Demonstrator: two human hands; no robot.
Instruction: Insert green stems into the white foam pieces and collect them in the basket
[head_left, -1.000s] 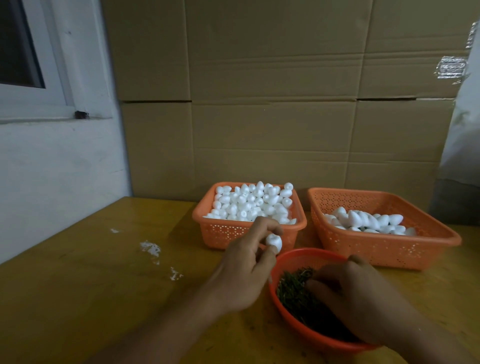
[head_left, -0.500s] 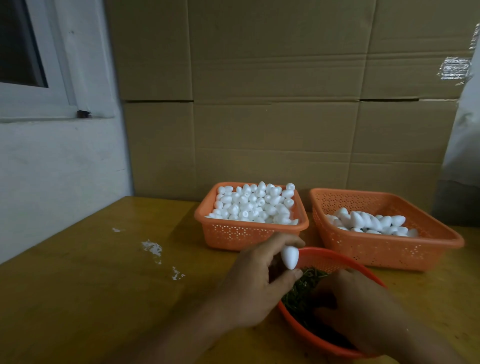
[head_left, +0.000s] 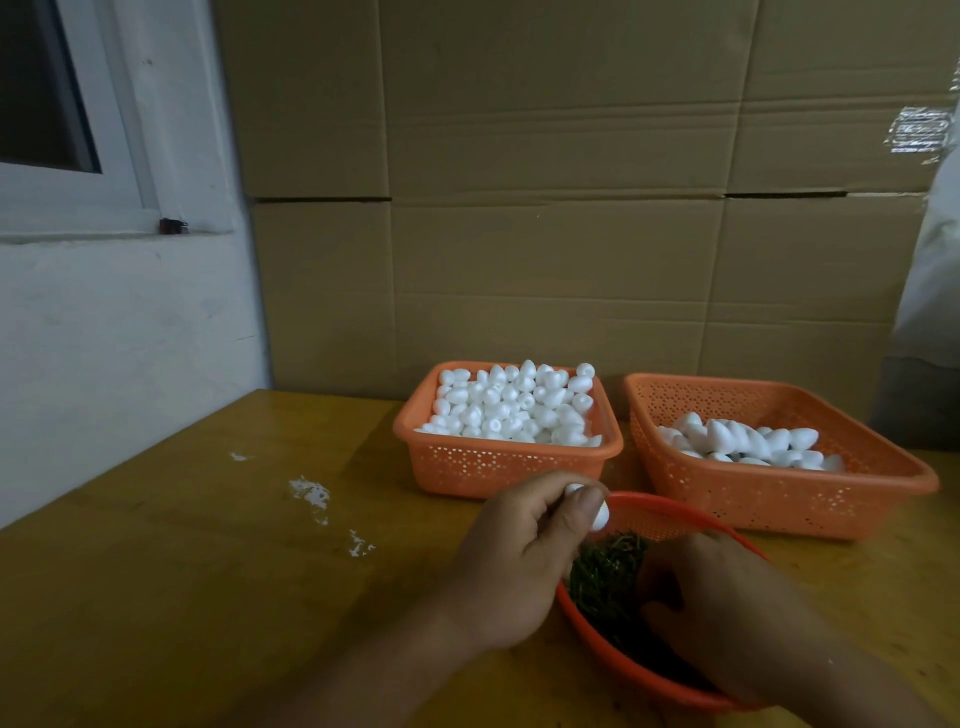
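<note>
Left hand (head_left: 511, 564) pinches one white foam piece (head_left: 597, 506) between thumb and fingers, held above the near-left rim of the round red-orange bowl (head_left: 649, 512); the piece is mostly covered by the thumb, only its top and right side show. Right hand (head_left: 727, 618) reaches down into the bowl, fingers curled into the pile of green stems (head_left: 605, 574); cannot tell whether it actually grips a stem, fingertips are hidden in the dark pile. The bowl sits on the yellow wooden table (head_left: 208, 571), nearest the camera. Behind it, left orange basket (head_left: 506, 460) is heaped with loose white foam pieces (head_left: 511, 408), up to the rim. Right orange basket (head_left: 779, 491), just beside the left one, holds a shallower layer of larger-looking white foam pieces (head_left: 748, 441) lying on their sides; stems on them are not clearly visible, a few dark bits show between them. White scuffs or spilled specks (head_left: 311, 493) on the table left of the baskets. Cardboard boxes (head_left: 571, 208) stacked as a wall behind the baskets, white wall with window frame (head_left: 78, 171) at left.
</note>
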